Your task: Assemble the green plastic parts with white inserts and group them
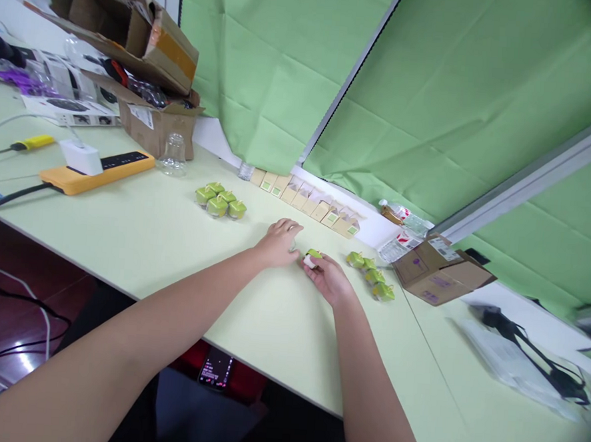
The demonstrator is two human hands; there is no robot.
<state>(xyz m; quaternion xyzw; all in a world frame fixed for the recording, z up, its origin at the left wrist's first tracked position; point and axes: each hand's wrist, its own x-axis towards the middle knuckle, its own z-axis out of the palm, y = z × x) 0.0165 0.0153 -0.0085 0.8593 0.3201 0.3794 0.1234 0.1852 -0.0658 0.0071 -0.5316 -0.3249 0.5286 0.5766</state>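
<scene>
My right hand [332, 280] grips a small green-topped container [314, 255] with a white part, just above the table [183, 254]. Facing it from the left, my left hand [276, 243] has its fingers and thumb apart; I make out nothing held in it. To the left stands a cluster of several similar green-topped containers [217, 205] with small yellow loops on top. Right of my right hand, several more green-topped containers [375, 276] form a slanting row.
Small cardboard boxes [301, 198] line the back edge. An orange power strip [98, 171], a screwdriver [34, 142], a clear jar [173, 155] and opened cartons [152, 115] occupy the left. Another carton [437, 270] and a black cable [532, 349] are at right. A phone [216, 368] lies below the table edge.
</scene>
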